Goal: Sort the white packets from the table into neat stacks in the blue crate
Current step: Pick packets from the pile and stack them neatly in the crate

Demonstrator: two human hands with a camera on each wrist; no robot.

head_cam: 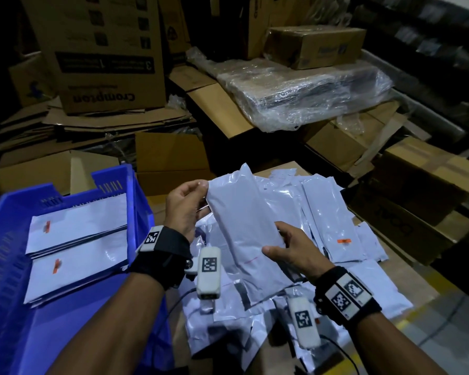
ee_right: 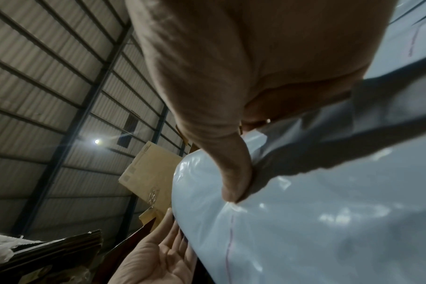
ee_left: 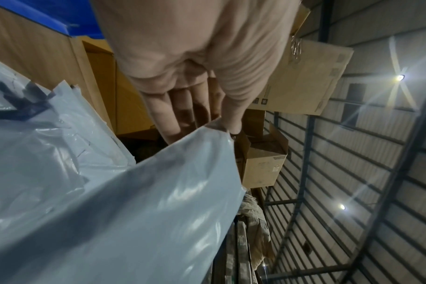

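Left hand [head_cam: 183, 209]: I pinch the glossy white plastic packet [head_cam: 244, 226] at its far corner.
Right hand [head_cam: 291, 253]: grips its near edge.
Blue plastic crate [head_cam: 8, 239]: left, near.

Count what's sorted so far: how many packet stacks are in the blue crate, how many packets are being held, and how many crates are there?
Stacks in the blue crate: 2, the far stack and the near stack
Held packet: 1, gripped by the left hand and the right hand
Blue crates: 1
Total: 4
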